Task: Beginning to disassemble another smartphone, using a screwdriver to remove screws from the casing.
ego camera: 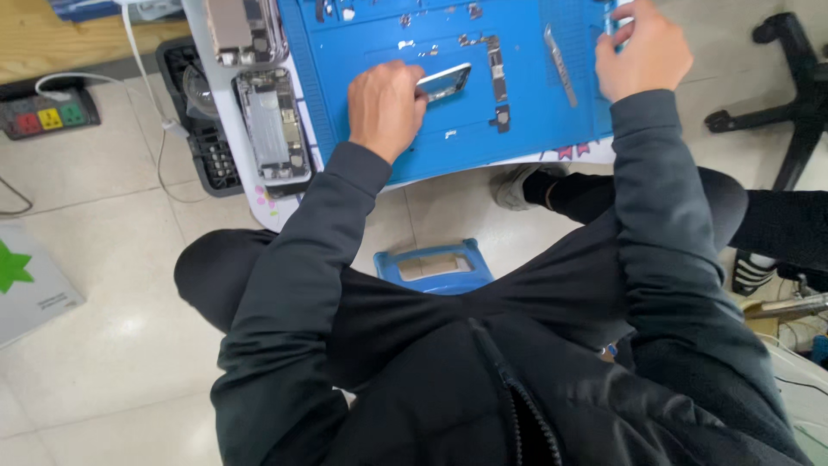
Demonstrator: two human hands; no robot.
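Near the middle of the blue work mat, the left hand grasps a small silver phone frame, its fingers closed on the frame's left end; at the mat's far right edge, the right hand is clenched around a thin blue tool; metal tweezers lie between both hands; an opened phone lies on the desk's left edge, beside the mat.
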